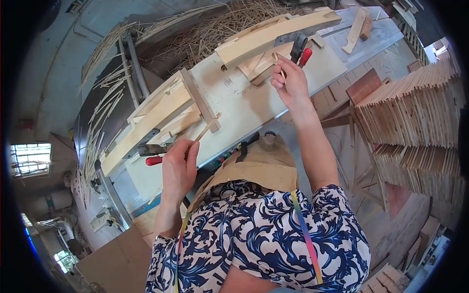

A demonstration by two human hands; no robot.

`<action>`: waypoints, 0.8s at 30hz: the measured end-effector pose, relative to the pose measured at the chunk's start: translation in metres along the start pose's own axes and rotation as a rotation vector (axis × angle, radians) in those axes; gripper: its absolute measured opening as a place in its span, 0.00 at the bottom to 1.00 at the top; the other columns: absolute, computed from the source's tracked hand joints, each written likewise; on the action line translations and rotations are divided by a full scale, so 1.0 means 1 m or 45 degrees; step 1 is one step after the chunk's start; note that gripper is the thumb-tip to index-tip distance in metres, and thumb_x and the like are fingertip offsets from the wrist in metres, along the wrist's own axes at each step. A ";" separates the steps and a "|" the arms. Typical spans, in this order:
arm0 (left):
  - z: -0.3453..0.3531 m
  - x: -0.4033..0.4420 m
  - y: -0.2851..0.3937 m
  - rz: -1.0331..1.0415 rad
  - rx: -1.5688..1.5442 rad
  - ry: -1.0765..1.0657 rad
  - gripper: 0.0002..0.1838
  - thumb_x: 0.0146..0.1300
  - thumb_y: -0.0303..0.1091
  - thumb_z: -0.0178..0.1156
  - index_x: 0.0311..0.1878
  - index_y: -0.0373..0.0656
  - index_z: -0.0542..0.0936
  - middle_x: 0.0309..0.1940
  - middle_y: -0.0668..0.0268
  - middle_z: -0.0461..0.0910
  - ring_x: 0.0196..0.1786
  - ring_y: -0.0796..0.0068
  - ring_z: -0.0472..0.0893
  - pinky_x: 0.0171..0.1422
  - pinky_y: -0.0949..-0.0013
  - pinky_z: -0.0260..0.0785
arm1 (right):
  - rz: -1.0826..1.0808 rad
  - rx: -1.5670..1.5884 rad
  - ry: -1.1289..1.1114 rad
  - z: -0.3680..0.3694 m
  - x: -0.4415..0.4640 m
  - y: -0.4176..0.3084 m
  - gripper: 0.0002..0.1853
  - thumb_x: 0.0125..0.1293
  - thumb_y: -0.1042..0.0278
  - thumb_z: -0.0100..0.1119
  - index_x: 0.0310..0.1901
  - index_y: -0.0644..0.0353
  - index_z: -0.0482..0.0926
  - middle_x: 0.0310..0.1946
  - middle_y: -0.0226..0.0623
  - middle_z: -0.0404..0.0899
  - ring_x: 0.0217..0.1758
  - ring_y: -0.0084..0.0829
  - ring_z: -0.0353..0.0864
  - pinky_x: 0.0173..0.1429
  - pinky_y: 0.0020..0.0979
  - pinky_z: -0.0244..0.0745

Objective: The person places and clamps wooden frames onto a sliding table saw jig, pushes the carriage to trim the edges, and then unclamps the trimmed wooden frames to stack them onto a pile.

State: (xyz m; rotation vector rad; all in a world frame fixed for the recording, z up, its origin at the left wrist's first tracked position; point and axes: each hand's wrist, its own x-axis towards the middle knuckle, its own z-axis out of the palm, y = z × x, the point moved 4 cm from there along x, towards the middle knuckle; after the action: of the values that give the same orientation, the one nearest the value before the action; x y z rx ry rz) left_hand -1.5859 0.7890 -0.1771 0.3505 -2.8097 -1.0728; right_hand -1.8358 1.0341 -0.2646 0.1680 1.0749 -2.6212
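Beyond your worktable (264,100), the loose strip heap (222,29) could slip onto the surface if jostled. Your left hand (178,166) is closed in a pinch on a thin stick (204,130) by the left wooden form (149,131); pressing its tip sideways there could snap it. Your right hand (288,75) curls its fingers around a slim stick (279,62), near the right wooden form (278,39); a careless swing could knock your knuckles on the red handle (306,57). Whether either tip touches wood is hard to tell.
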 end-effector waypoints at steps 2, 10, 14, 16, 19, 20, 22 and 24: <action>0.001 0.000 -0.006 0.009 -0.002 -0.002 0.08 0.73 0.30 0.62 0.40 0.33 0.81 0.29 0.52 0.80 0.29 0.55 0.79 0.37 0.61 0.70 | -0.021 -0.122 -0.004 0.003 -0.003 0.002 0.17 0.77 0.75 0.53 0.64 0.68 0.75 0.28 0.30 0.73 0.23 0.18 0.65 0.25 0.24 0.60; 0.003 0.006 -0.013 -0.036 -0.041 -0.006 0.10 0.73 0.31 0.62 0.40 0.32 0.81 0.26 0.53 0.79 0.27 0.59 0.77 0.35 0.63 0.69 | 0.178 -0.257 -0.176 0.014 -0.014 0.025 0.17 0.76 0.75 0.54 0.63 0.68 0.76 0.27 0.31 0.75 0.20 0.18 0.62 0.23 0.23 0.58; 0.005 0.010 -0.016 -0.054 -0.053 0.003 0.10 0.74 0.31 0.62 0.40 0.32 0.81 0.25 0.54 0.78 0.26 0.61 0.76 0.35 0.63 0.69 | 0.283 -0.358 -0.269 0.021 -0.028 0.027 0.19 0.78 0.75 0.52 0.66 0.68 0.76 0.26 0.28 0.71 0.19 0.15 0.60 0.22 0.22 0.58; 0.005 0.010 -0.016 -0.035 -0.060 0.017 0.10 0.74 0.31 0.62 0.40 0.32 0.81 0.24 0.54 0.78 0.25 0.63 0.75 0.34 0.64 0.68 | 0.347 -0.361 -0.318 0.020 -0.035 0.027 0.19 0.78 0.74 0.52 0.67 0.68 0.75 0.26 0.27 0.71 0.19 0.15 0.60 0.22 0.21 0.58; 0.003 0.013 -0.016 -0.065 -0.087 0.055 0.10 0.74 0.31 0.62 0.40 0.32 0.81 0.23 0.56 0.77 0.24 0.67 0.72 0.33 0.66 0.66 | 0.469 -0.367 -0.420 0.014 -0.042 0.029 0.20 0.79 0.74 0.51 0.68 0.68 0.74 0.26 0.27 0.70 0.19 0.13 0.60 0.21 0.20 0.57; 0.002 0.013 -0.016 -0.074 -0.102 0.071 0.10 0.74 0.31 0.61 0.40 0.32 0.81 0.22 0.58 0.76 0.24 0.69 0.71 0.32 0.66 0.65 | 0.502 -0.266 -0.462 0.008 -0.043 0.030 0.20 0.79 0.74 0.50 0.69 0.68 0.74 0.26 0.26 0.70 0.19 0.12 0.60 0.20 0.19 0.57; 0.000 0.013 -0.017 -0.110 -0.108 0.063 0.11 0.75 0.33 0.61 0.41 0.32 0.82 0.22 0.60 0.76 0.25 0.72 0.71 0.33 0.68 0.65 | 0.560 -0.065 -0.539 0.000 -0.046 0.029 0.20 0.80 0.73 0.49 0.69 0.68 0.74 0.25 0.25 0.70 0.19 0.11 0.59 0.19 0.17 0.56; -0.001 0.015 -0.018 -0.164 -0.122 0.040 0.14 0.77 0.35 0.60 0.43 0.32 0.83 0.23 0.66 0.77 0.27 0.79 0.70 0.34 0.71 0.64 | 0.572 -0.019 -0.564 -0.003 -0.050 0.026 0.20 0.80 0.73 0.49 0.69 0.68 0.74 0.25 0.25 0.70 0.19 0.11 0.59 0.19 0.16 0.55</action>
State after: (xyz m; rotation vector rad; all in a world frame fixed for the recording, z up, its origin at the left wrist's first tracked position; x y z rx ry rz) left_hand -1.5968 0.7717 -0.1882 0.5399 -2.7291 -1.2111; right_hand -1.7799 1.0303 -0.2726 -0.1537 0.7911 -2.1097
